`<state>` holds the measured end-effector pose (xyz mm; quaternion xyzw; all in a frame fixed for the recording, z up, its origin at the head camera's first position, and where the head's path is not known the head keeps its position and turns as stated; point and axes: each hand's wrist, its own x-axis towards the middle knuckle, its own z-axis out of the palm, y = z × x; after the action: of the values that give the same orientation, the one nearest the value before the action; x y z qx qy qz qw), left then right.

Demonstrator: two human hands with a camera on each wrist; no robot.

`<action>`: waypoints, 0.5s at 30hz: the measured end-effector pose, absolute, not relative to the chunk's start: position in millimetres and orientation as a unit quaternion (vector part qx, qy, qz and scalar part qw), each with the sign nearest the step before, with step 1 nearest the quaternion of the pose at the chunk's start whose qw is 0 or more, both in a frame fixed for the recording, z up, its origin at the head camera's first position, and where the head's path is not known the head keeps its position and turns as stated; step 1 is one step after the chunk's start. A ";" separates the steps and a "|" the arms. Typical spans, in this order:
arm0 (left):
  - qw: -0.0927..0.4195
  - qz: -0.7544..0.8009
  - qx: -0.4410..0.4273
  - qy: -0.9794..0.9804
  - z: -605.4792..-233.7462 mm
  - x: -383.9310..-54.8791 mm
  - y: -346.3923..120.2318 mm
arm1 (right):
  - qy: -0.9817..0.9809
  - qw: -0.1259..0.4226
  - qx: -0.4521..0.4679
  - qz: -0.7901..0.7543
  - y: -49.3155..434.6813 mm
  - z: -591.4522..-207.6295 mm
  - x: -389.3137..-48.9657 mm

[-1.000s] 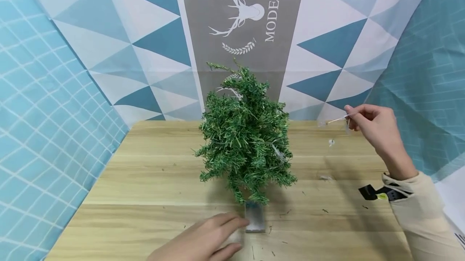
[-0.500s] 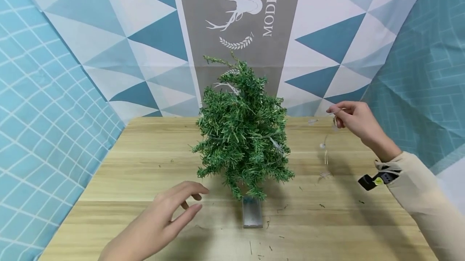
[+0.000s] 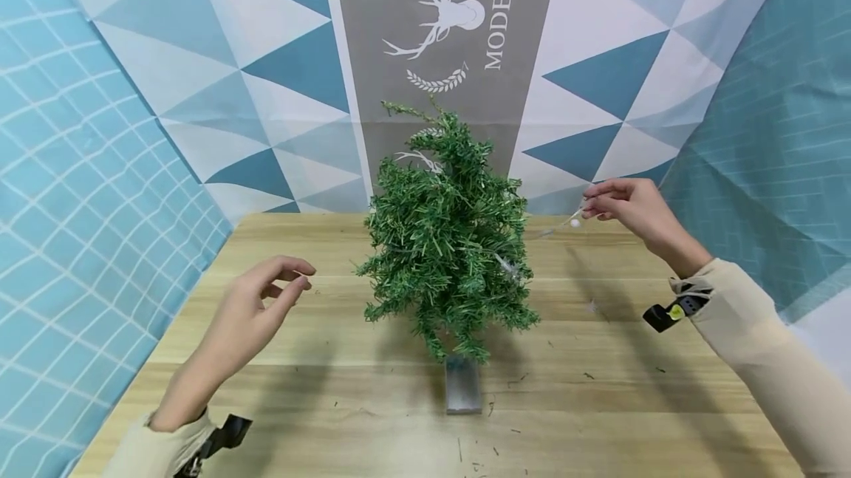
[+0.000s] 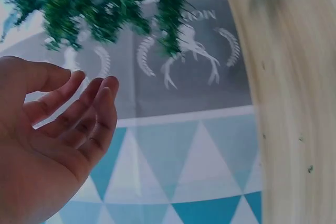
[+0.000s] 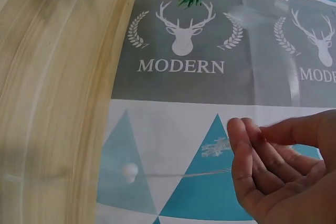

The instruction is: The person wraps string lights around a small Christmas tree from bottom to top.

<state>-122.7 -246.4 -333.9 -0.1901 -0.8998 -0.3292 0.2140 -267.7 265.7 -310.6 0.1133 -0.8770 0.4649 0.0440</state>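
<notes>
A small green artificial Christmas tree (image 3: 448, 241) stands mid-table on a grey block-like base (image 3: 462, 391). A thin clear strand runs across its front, with a translucent ornament (image 3: 507, 267) at the right side. Right of the tree, my right hand (image 3: 634, 213) pinches a thin clear garland (image 5: 184, 174) between thumb and fingers. From it hang a white ball (image 5: 129, 172) and a clear snowflake (image 5: 215, 147). My left hand (image 3: 249, 308) hovers left of the tree, apart from it, fingers loosely bent; I see nothing in it.
The wooden table (image 3: 266, 382) bears scattered green needle bits. A small clear piece (image 3: 592, 306) shows at the table's right. Patterned cloth (image 3: 279, 57) hangs behind, and blue cloth (image 3: 100, 168) closes the left side.
My left hand has left the tree's base and risen to the left and back. My right hand has moved somewhat left toward the tree, still pinching the garland.
</notes>
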 end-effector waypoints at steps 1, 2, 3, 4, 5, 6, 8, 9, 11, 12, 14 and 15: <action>0.215 -0.331 -0.190 -0.899 -335.8 -126.4 -249.0 | -0.875 0.042 0.114 0.468 264.8 -310.6 -268.8; 0.215 -0.331 -0.189 -0.899 -337.9 -129.9 -251.0 | -0.874 0.042 0.114 0.470 263.9 -310.6 -270.0; 0.215 -0.329 -0.188 -0.900 -340.4 -133.0 -253.1 | -0.874 0.042 0.115 0.471 262.8 -310.7 -271.2; 0.212 -0.329 -0.185 -0.901 -342.7 -135.7 -254.9 | -0.875 0.043 0.114 0.469 261.8 -310.8 -272.8; 0.209 -0.329 -0.182 -0.903 -345.0 -138.1 -256.8 | -0.877 0.046 0.114 0.464 260.5 -310.8 -274.6; 0.207 -0.330 -0.177 -0.904 -346.9 -140.4 -258.7 | -0.880 0.049 0.113 0.459 259.1 -310.7 -277.0; 0.205 -0.330 -0.168 -0.906 -349.9 -144.2 -262.7 | -0.888 0.058 0.112 0.442 255.7 -309.5 -282.0; 0.205 -0.331 -0.165 -0.906 -350.8 -145.8 -264.5 | -0.893 0.065 0.110 0.431 254.0 -308.5 -284.6; 0.203 -0.331 -0.160 -0.908 -351.2 -148.3 -267.2 | -0.904 0.080 0.104 0.407 250.6 -306.0 -289.3; 0.204 -0.328 -0.161 -0.908 -350.6 -149.8 -268.0 | -0.908 0.086 0.100 0.398 248.9 -304.4 -291.3; 0.205 -0.322 -0.165 -0.909 -348.4 -153.2 -269.1 | -0.914 0.101 0.096 0.380 245.7 -300.8 -294.0; 0.205 -0.320 -0.167 -0.910 -346.7 -154.9 -269.2 | -0.916 0.107 0.095 0.375 244.3 -298.8 -294.9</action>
<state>-154.9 -269.2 -346.7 -0.1671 -0.9100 -0.3196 0.2047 -294.9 244.3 -298.8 0.0951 -0.9157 0.3754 0.1072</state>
